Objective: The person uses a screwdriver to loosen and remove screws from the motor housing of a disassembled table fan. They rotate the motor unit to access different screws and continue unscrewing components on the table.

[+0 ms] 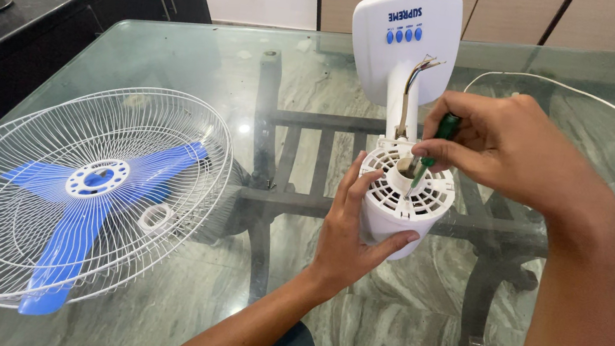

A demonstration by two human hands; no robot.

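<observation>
Fan housing [405, 208] looks like smooth white plastic, slightly glossy. Worktop [320, 73] is clear shiny glass, the grille [27, 162] white-coated wire, and the blades [73, 238] glossy blue plastic.

The counter [321, 65] is a clear glass top with rounded corners, carried on a dark metal frame [274, 192] whose bars and curved legs show through the pane. Marbled grey-green floor [381, 338] is visible beneath the glass. On the left part of the counter lies a white wire fan guard [47, 196], tilted slightly, with a blue three-blade fan blade [94, 194] resting inside it and a second guard half nested behind. A white fan body [408, 52] with blue buttons sits at the middle of the counter toward the far edge. A white power cord [568, 89] trails across the right far corner. Light smudges mark the glass near the far edge.
</observation>
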